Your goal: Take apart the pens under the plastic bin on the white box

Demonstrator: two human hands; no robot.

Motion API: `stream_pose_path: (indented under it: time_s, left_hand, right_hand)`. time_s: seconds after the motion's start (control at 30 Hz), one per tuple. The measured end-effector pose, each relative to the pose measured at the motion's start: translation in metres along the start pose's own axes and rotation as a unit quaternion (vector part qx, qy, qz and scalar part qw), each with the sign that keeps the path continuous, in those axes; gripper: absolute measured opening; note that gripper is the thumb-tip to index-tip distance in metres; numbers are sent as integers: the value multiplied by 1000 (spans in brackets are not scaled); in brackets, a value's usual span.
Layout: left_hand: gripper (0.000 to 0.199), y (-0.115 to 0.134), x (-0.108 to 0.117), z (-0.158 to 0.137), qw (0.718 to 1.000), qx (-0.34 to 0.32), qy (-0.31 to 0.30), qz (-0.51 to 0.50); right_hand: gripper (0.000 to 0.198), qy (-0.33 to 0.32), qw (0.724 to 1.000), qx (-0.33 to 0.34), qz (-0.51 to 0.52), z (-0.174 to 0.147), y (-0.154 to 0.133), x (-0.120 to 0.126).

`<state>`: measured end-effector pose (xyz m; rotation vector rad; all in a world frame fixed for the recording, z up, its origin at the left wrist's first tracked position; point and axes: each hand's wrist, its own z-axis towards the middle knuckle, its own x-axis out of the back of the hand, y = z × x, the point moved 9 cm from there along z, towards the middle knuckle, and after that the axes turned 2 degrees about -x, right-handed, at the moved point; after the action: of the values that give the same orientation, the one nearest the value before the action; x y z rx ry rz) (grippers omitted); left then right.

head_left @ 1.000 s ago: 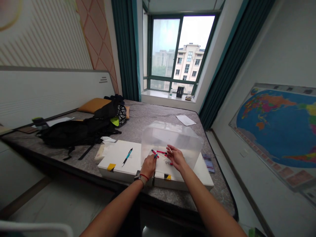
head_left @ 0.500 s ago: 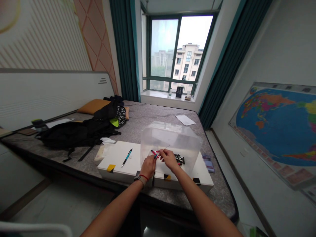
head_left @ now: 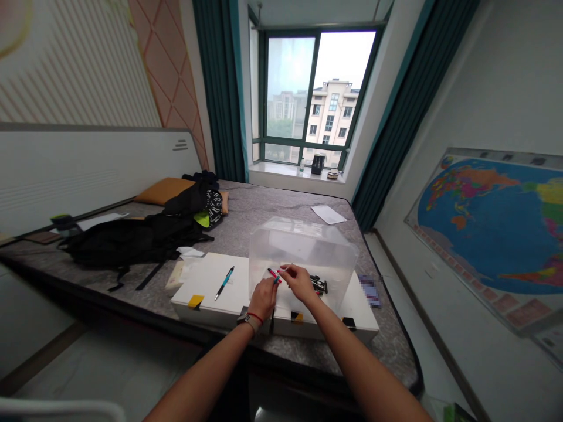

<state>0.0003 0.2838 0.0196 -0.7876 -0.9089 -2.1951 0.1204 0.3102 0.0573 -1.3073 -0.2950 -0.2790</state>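
My left hand (head_left: 263, 296) holds a red pen barrel (head_left: 274, 274) with a teal tip, just in front of a clear plastic box (head_left: 303, 252). My right hand (head_left: 299, 281) meets it there and pinches a thin pen refill (head_left: 287, 267) against the barrel's end. Both hands hover over white boards (head_left: 206, 284) laid on the bed. Several dark pen parts (head_left: 319, 284) lie to the right of my right hand, seen through the box. A teal pen (head_left: 224, 282) lies alone on the left board.
A black backpack (head_left: 132, 240) and clothes lie on the grey mattress (head_left: 264, 211) at left, with an orange pillow (head_left: 165, 189) behind. A sheet of paper (head_left: 329, 214) lies near the far right edge. A world map (head_left: 492, 223) hangs on the right wall.
My right hand moved left from the loose parts to the red pen in my left hand, carrying the thin refill to its end. The dark parts beside the box came into sight.
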Motion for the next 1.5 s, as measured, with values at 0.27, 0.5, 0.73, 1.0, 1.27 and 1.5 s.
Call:
stream_pose_path:
  time_s: [0.27,0.5,0.73,1.0,1.27,1.5]
  left_hand:
    - [27,2,2,1,1000,3,3,-1]
    - [28,2,2,0,1000,6,-1,-2]
    - [27,3,3,1,1000,5,-2,2]
    - [28,2,2,2,1000,10,-12,7]
    - [30,-1,-1,1,1000,8,-7,3]
    - [28,-2,1,0,1000,17,-4,14]
  right_hand:
    - [35,19,998,-7,54,3,-7,6]
    - [45,64,991,-31,112,-1,-2,34]
    - [36,85,991,-98,-19,9,14,65]
    - [21,-163,911,-64,-374,-7,37,20]
    - [21,-175,881,-43,-438,-18,44,2]
    - [22,-127,881,-73,-449,-3,41,27]
